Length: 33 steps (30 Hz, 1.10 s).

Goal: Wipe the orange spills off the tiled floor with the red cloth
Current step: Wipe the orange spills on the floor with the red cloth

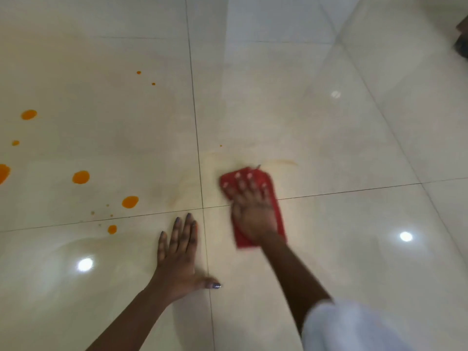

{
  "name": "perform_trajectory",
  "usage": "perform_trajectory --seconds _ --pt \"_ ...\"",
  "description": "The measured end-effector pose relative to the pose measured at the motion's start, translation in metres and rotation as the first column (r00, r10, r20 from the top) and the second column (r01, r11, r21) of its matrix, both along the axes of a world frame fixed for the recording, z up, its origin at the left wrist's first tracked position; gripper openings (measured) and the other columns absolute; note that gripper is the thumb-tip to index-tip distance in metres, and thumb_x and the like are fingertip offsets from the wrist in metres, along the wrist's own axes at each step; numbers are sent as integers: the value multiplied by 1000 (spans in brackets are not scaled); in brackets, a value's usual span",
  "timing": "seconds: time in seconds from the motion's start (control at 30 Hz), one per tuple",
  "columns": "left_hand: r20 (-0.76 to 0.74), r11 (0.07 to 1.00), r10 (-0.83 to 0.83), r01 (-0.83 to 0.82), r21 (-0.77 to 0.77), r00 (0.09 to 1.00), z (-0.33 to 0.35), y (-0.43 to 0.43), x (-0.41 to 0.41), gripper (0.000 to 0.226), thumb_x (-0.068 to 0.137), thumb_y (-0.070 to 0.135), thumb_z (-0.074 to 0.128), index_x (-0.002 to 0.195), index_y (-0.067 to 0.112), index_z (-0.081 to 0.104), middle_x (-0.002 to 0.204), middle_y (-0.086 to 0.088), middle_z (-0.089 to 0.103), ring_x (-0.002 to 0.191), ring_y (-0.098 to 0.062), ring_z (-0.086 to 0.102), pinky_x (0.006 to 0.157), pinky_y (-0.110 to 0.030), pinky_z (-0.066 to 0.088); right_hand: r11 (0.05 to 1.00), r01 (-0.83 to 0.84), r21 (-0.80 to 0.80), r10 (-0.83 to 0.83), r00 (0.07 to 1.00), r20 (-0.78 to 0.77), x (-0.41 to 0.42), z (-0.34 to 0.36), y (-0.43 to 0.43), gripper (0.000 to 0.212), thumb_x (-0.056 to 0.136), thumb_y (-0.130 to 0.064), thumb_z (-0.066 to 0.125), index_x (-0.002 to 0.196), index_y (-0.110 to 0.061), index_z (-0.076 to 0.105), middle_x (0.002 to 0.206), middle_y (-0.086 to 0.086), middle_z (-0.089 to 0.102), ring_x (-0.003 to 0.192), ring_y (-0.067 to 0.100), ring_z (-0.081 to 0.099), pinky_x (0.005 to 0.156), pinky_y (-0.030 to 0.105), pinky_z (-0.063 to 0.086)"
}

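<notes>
Right hand [253,216] flat, spread, pressing blurred red cloth [243,241] on glossy tiled floor [329,148]; left hand [177,259] flat, spread. Round orange spills [81,177], one cropped.

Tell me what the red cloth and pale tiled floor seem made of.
Red cloth: probably soft fabric, matte; it lies limp under the right hand. Pale tiled floor: likely glazed ceramic or polished stone, glossy; it mirrors light spots.

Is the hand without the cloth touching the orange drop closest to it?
Apart. The head view shows the left hand lying flat, with bare floor tile between it and the nearest orange drop.
</notes>
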<state>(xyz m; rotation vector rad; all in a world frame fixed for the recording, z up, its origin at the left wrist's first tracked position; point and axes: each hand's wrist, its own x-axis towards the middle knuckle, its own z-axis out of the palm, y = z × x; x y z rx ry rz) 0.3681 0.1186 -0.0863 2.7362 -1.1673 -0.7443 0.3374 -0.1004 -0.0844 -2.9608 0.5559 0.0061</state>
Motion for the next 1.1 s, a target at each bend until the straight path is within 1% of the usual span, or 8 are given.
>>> perform_trajectory --seconds 0.1,0.2,0.33,0.53,0.67,0.77,1.0,1.1 --pt "12 1000 14 -14 19 1000 2 -2 1 137 48 100 24 145 3 24 156 -13 13 141 -27 10 109 -43 -1 988 -153 35 153 988 -9 -83 2 21 56 84 -33 38 140 -39 32 147 0 38 137 26 32 111 49 22" --pt "12 1000 2 -2 18 1000 1 -3 -2 137 50 100 23 145 2 24 154 -14 17 141 -29 11 109 -45 1 998 53 -15 -54 997 -52 -104 1 -60 59 85 -33 32 143 -35 23 148 4 36 136 30 33 107 49 22" --pt "26 1000 7 -7 11 1000 0 -5 -1 138 49 101 24 145 2 22 154 -13 17 141 -29 12 109 -45 2 945 323 42 -317 942 -107 1 9 -122 51 95 -44 17 146 -39 15 158 -1 7 144 20 0 115 45 3" --pt "-13 999 16 -15 49 1000 5 -6 0 139 45 100 27 145 3 26 156 -12 15 141 -27 11 109 -44 1 963 -249 101 252 968 -15 15 0 17 52 91 -39 21 142 -39 31 153 -1 26 143 25 17 114 48 7" --pt "-25 999 14 -13 40 1000 3 -5 -1 139 46 101 27 145 3 26 155 -12 17 141 -28 13 107 -46 6 998 -37 55 37 999 -5 2 -2 -41 52 87 -37 27 137 -34 43 148 3 37 138 27 30 111 49 20" --pt "-9 999 21 -21 33 1000 1 -8 -2 141 43 101 27 144 2 28 154 -13 22 140 -29 16 106 -49 10 972 218 89 -211 974 -81 81 5 -88 51 95 -41 18 146 -37 21 157 -1 9 145 21 3 115 47 6" --pt "-70 999 36 -35 20 997 3 -7 0 145 35 97 35 146 5 22 154 -11 21 140 -27 15 107 -45 8 924 -348 157 356 934 -25 87 7 39 49 95 -40 19 144 -42 22 157 -8 9 144 17 -2 114 45 -3" --pt "-26 999 27 -28 -37 999 12 -4 -1 140 46 93 41 148 7 1 157 -8 -12 142 -23 -13 109 -45 -10 955 -253 155 260 965 -29 56 6 20 55 90 -43 11 144 -42 21 156 -9 9 144 15 -2 116 45 -1"
